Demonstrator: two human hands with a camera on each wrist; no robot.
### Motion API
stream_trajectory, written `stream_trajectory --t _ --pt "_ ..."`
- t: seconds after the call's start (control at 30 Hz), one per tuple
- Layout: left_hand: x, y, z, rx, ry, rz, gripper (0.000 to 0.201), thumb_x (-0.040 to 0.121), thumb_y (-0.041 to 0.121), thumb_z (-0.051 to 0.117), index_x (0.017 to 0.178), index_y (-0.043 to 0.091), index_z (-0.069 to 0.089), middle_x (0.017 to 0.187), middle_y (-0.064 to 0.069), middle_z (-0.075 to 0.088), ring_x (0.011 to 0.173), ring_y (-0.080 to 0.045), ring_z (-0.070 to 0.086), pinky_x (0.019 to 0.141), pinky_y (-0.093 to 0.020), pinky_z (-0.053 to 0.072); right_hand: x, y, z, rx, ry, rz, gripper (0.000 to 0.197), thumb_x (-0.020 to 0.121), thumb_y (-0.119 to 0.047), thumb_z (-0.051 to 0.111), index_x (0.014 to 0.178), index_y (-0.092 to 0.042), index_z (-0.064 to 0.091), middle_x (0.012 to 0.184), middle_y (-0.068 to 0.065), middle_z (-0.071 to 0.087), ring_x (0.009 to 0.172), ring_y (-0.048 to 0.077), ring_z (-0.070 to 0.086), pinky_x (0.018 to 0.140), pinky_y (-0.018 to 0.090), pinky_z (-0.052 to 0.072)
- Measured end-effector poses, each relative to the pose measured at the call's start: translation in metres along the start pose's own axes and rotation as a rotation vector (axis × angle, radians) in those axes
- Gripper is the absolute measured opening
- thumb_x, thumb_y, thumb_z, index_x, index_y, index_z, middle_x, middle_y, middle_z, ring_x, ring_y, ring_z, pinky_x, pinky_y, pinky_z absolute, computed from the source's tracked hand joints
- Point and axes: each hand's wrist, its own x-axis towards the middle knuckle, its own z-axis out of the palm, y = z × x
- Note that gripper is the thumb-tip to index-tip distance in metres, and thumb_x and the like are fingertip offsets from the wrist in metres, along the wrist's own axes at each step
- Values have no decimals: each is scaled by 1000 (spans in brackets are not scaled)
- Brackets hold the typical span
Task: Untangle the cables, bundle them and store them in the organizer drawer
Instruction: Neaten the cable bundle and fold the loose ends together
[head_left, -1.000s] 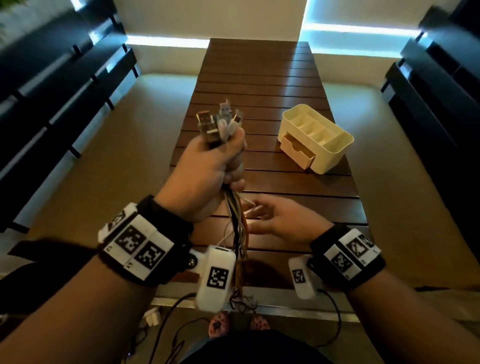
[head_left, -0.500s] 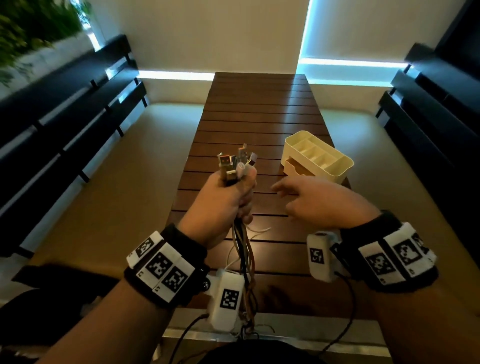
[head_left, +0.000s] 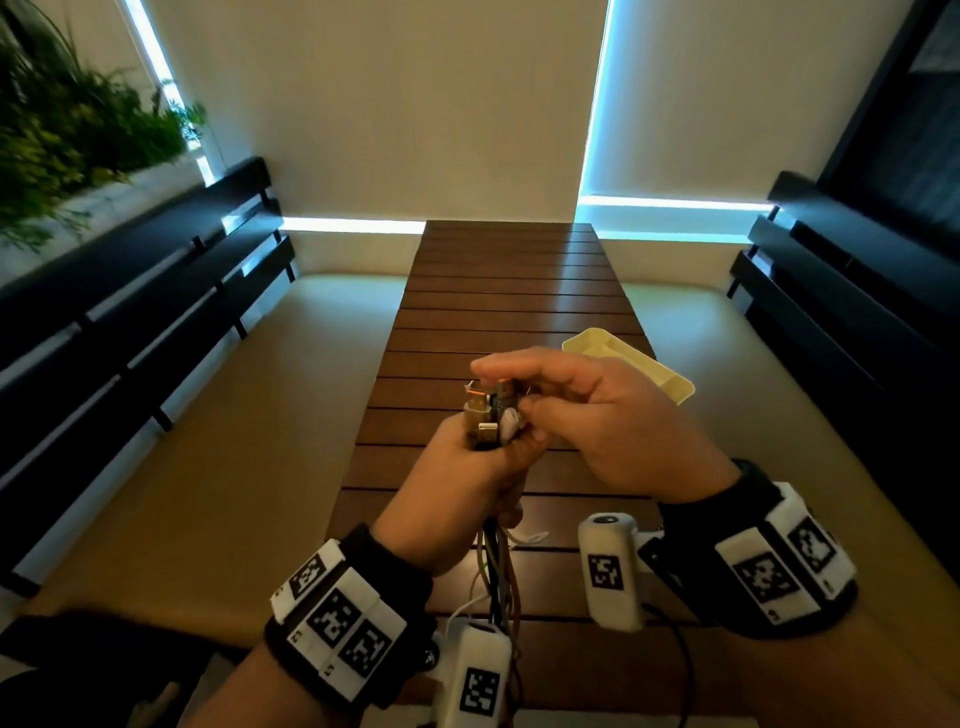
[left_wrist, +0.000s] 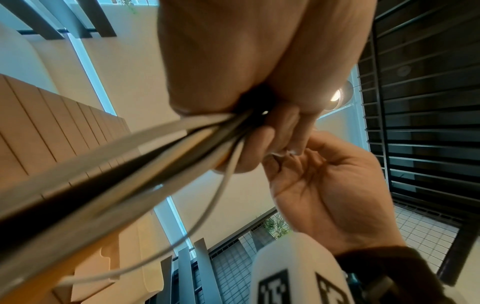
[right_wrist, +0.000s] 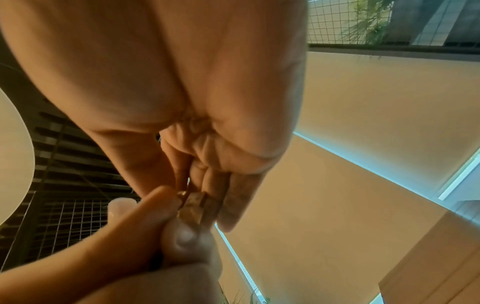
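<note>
Left hand (head_left: 457, 483) fists cables (head_left: 488, 415) upright, plugs up – right hand (head_left: 597, 415) just beside, fingers curled onto plug tips, nearer the organizer (head_left: 660, 382) behind it.

I see a long, dark wooden slatted surface (head_left: 498, 312); a cream organizer (head_left: 652, 376) sits on it by the right edge.
</note>
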Motion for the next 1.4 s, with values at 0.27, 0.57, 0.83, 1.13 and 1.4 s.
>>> stream_trajectory --t 0.27,0.57,0.83,1.13,1.4 --pt "0 6 2 86 22 32 5 79 14 59 75 12 57 54 3 40 44 -12 34 46 -28 35 0 4 13 -191 22 -96 44 97 -30 53 141 -29 54 140 -19 55 130 -7 46 108 22 40" --pt "1 5 4 64 14 35 20 83 17 62 64 25 58 55 2 37 47 -13 32 48 -29 33 -1 12 12 -166 76 -140 43 100 -28 49 143 -21 52 144 -11 53 133 -6 44 109 15 37" --pt "1 6 4 56 -6 48 14 92 22 64 80 19 59 57 1 32 49 -15 28 49 -30 30 -8 16 6 23 77 -107 46 98 -28 46 143 -20 50 138 -13 56 128 -3 50 101 18 45" --pt "-2 11 6 137 -21 46 19 77 17 63 62 30 64 52 5 44 46 -12 37 49 -29 37 -9 18 17 -168 224 -197 38 89 -36 68 126 -29 63 107 -8 50 93 6 54 74 13 47" --pt "-2 6 3 74 -30 43 21 80 7 59 75 26 67 58 8 50 48 -8 39 48 -27 38 -6 18 14 -276 106 -174 24 93 -34 65 117 -32 70 111 -11 50 110 11 51 87 17 47"
